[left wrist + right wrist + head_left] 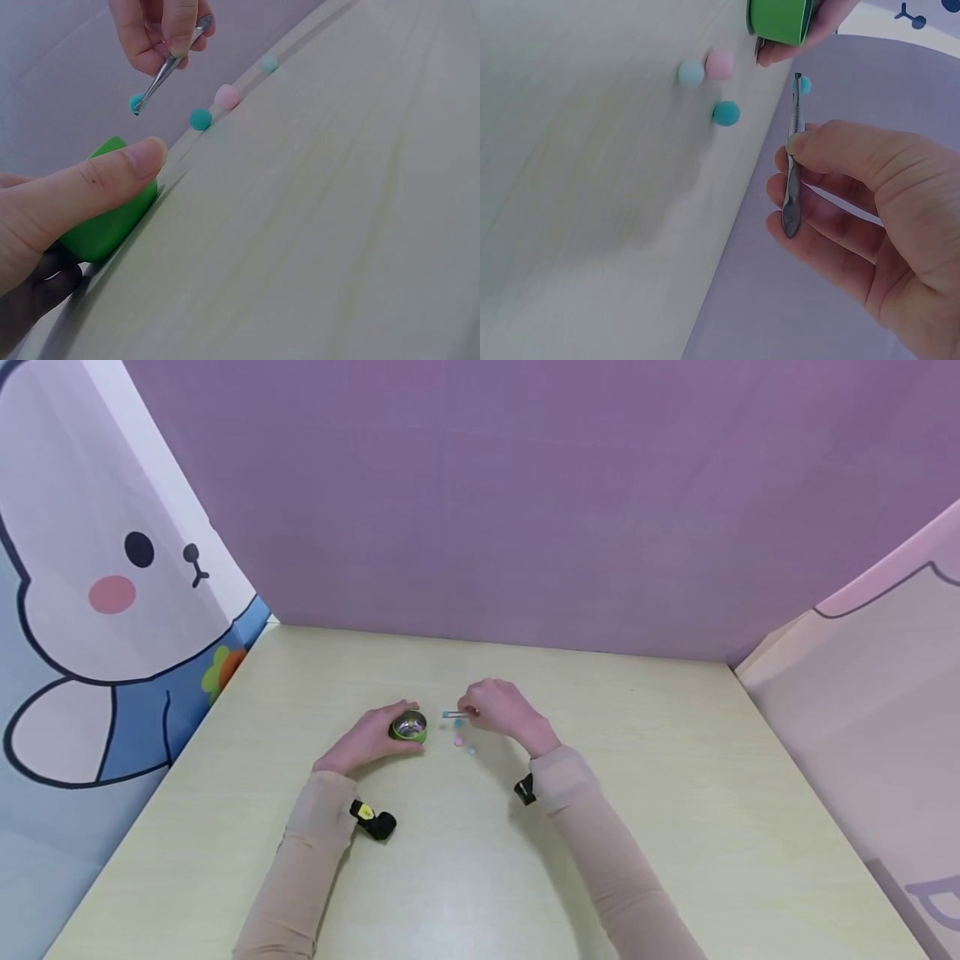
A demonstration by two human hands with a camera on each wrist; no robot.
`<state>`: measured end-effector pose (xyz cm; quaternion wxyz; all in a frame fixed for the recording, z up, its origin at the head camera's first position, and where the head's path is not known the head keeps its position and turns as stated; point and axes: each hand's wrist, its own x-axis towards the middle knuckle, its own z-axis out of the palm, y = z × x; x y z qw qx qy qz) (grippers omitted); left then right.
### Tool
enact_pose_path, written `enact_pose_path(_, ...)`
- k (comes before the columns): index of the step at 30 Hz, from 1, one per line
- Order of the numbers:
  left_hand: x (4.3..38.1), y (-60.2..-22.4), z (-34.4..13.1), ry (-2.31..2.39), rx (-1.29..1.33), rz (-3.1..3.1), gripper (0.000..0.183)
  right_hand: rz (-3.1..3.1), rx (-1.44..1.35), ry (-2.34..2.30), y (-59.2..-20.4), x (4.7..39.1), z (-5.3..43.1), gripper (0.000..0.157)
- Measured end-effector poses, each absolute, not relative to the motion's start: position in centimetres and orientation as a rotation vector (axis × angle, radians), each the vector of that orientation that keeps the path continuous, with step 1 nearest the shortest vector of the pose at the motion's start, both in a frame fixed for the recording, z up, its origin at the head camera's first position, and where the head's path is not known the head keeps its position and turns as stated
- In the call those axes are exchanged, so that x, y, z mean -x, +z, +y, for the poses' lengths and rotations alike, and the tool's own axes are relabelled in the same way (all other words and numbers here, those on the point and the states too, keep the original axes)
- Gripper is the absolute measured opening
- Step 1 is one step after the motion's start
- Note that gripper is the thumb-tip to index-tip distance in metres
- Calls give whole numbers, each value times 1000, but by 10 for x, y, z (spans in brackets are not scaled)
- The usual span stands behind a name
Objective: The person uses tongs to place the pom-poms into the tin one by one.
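Note:
A small green cup (422,737) with a shiny metal inside stands on the table, and my left hand (365,740) grips it, thumb on the near side and fingers round the far side. To the right of it, my right hand (498,706) pinches metal tweezers (793,180) between thumb and fingers. Caught in the tweezers' tips is a small turquoise pom-pom (136,103), held above the table close to the cup. On the tabletop below lie a teal pom-pom (726,113), a pink pom-pom (720,64) and a pale mint pom-pom (691,73).
The pale wooden table (450,877) reaches back to a purple backdrop (480,527). A cartoon-print panel (67,610) closes off the left side, and a pinkish panel (862,693) the right. Black wrist cameras (375,822) sit at both cuffs.

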<state>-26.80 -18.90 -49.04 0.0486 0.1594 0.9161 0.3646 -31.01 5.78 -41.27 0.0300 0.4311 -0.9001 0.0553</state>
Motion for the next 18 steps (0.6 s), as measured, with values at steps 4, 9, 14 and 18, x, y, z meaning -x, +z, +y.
enact_pose_path(4, 267, -490, -189, 1114, -481, 2792, 85, -2764, -1341, 159, -413, 309, 53, 35)
enact_pose_path(9, 266, -489, -189, 1124, -474, 2789, 84, -2762, -1354, 163, -414, 309, 47, 30)
enact_pose_path(14, 266, -488, -189, 1139, -468, 2783, 84, -2759, -1368, 164, -414, 308, 42, 29)
enact_pose_path(18, 267, -490, -190, 1134, -480, 2791, 84, -2764, -1380, 183, -414, 307, 39, 30)
